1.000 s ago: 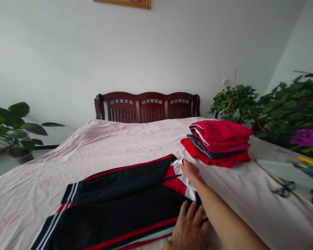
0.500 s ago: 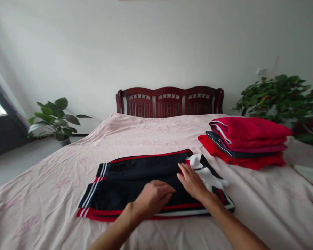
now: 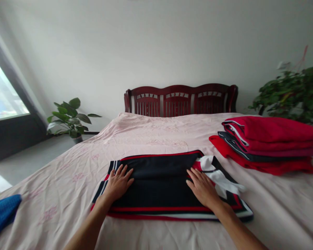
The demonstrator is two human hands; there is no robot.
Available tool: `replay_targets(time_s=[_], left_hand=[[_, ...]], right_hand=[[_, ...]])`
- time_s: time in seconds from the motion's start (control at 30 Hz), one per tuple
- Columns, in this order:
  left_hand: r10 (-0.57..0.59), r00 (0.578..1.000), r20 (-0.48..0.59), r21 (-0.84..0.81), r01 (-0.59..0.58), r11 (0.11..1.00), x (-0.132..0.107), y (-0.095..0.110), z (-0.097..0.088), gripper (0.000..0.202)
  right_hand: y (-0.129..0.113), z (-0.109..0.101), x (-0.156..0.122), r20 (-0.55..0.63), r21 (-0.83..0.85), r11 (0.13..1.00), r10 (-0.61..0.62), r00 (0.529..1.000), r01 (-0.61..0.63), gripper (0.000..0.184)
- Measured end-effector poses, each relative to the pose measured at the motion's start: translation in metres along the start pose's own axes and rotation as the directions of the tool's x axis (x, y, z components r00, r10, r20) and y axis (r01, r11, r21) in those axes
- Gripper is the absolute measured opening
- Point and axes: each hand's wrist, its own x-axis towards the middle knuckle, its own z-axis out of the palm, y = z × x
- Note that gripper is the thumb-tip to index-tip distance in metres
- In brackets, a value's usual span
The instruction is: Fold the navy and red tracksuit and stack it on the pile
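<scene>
Here, left hand (image 3: 118,183) and right hand (image 3: 202,187) flat, fingers spread, gripping nothing, on folded garment (image 3: 159,180); bedsheet (image 3: 67,173) apparently bare leftward.

Navy garment (image 3: 159,180), red-white stripes

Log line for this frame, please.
left hand: flat on folded navy garment | right hand: flat on it | red folded stack: right, apart | bed

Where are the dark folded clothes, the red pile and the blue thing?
dark folded garment (image 3: 159,180), head view, on the bare dark cloth between the two hands.
red pile of folded clothes (image 3: 271,130), head view, on the top red piece.
blue cloth (image 3: 1,215), head view, on its middle at the left edge.
</scene>
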Motion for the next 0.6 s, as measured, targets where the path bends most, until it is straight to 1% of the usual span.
replay_targets(time_s=[0.17, 0.3, 0.37, 0.43, 0.47, 0.5, 0.53, 0.57, 0.6], left_hand=[[0.011, 1.000, 0.022, -0.044, -0.010, 0.999, 0.001, -0.003, -0.003, 0.051], [0.010, 1.000, 0.001, -0.098, -0.010, 0.995, 0.000, -0.005, 0.000, 0.050], [0.002, 1.000, -0.012, -0.166, -0.004, 0.986, 0.001, -0.006, 0.000, 0.050], [-0.025, 0.999, -0.031, -0.316, 0.014, 0.949, 0.003, -0.010, -0.002, 0.048], [-0.052, 0.998, -0.041, -0.433, 0.029, 0.901, 0.004, -0.013, -0.004, 0.048], [-0.092, 0.994, -0.052, -0.567, 0.047, 0.822, 0.005, -0.017, -0.005, 0.048], [-0.150, 0.987, -0.062, -0.702, 0.064, 0.709, 0.005, -0.023, -0.007, 0.050], [-0.222, 0.973, -0.063, -0.816, 0.078, 0.573, 0.005, -0.030, -0.008, 0.054], [-0.300, 0.953, -0.050, -0.895, 0.091, 0.436, 0.004, -0.038, -0.009, 0.058]], right_hand=[[0.001, 0.003, 0.000, -0.010, 0.013, 1.000, 0.008, 1.000, -0.008, 0.054], [0.002, 0.005, 0.001, -0.007, 0.018, 1.000, 0.011, 1.000, -0.011, 0.055], [0.003, 0.006, 0.001, -0.018, 0.024, 1.000, 0.008, 1.000, -0.007, 0.054], [0.004, 0.007, 0.001, -0.034, 0.035, 0.999, 0.004, 0.999, -0.002, 0.053], [0.004, 0.007, 0.001, -0.038, 0.042, 0.999, 0.002, 0.999, 0.000, 0.052], [0.004, 0.007, 0.001, -0.040, 0.048, 0.999, 0.001, 0.999, 0.001, 0.052], [0.004, 0.006, 0.000, -0.039, 0.052, 0.999, 0.001, 0.999, 0.001, 0.052], [0.004, 0.006, 0.000, -0.037, 0.054, 0.999, 0.003, 0.999, -0.001, 0.052], [0.004, 0.005, 0.000, -0.035, 0.056, 0.998, 0.004, 0.999, -0.002, 0.053]])
